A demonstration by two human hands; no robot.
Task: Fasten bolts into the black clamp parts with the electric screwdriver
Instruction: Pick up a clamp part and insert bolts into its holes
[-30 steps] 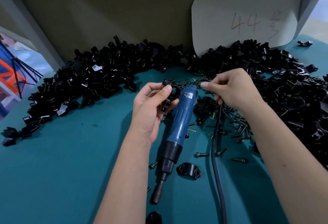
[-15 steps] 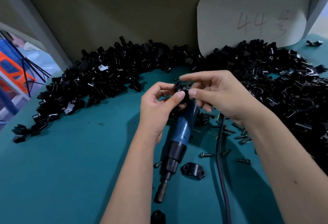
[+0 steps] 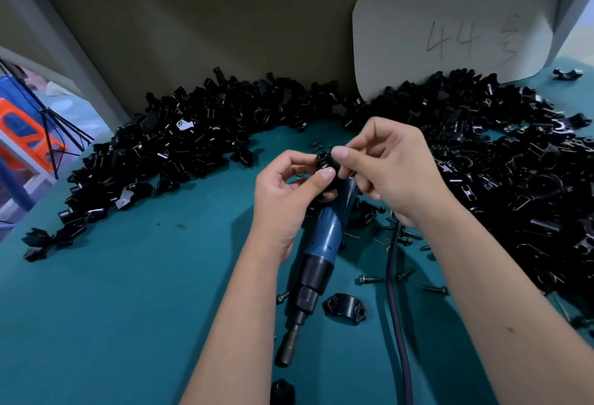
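Teal bench [image 3: 112, 308] underfoot of everything, curved front edge, matte cover. Nearest, at 6 o'clock, a lone black part [image 3: 282, 391] cut by the frame edge. Just beyond, electric screwdriver [image 3: 316, 253] lying flat on the bench, long axis running from 6 toward 12 with a slight lean to 1, bit end [image 3: 287, 351] pointing back at the wearer, blue body partly hidden under the hands, black cable [image 3: 393, 308] trailing alongside at its right. Beside the collar, at 3 o'clock of it, a single clamp half [image 3: 344, 308] resting with two holes up. Loose bolts [image 3: 369, 280] scattered further right. Mid-scene, raised above the screwdriver: left hand [image 3: 289, 192] curled, thumb and fingers pinching a small black clamp part [image 3: 325, 163]; right hand [image 3: 390, 170] also curled, fingertips pinched on the same part from 3 o'clock. Whether a bolt sits between those fingers, cannot tell. Farther back, heaped black clamp parts [image 3: 199, 138] arcing from 9 round to 3. Farthest, a drab wall panel [image 3: 209, 19] with a pale card [image 3: 450, 25] marked "44" leaning at 1 o'clock.
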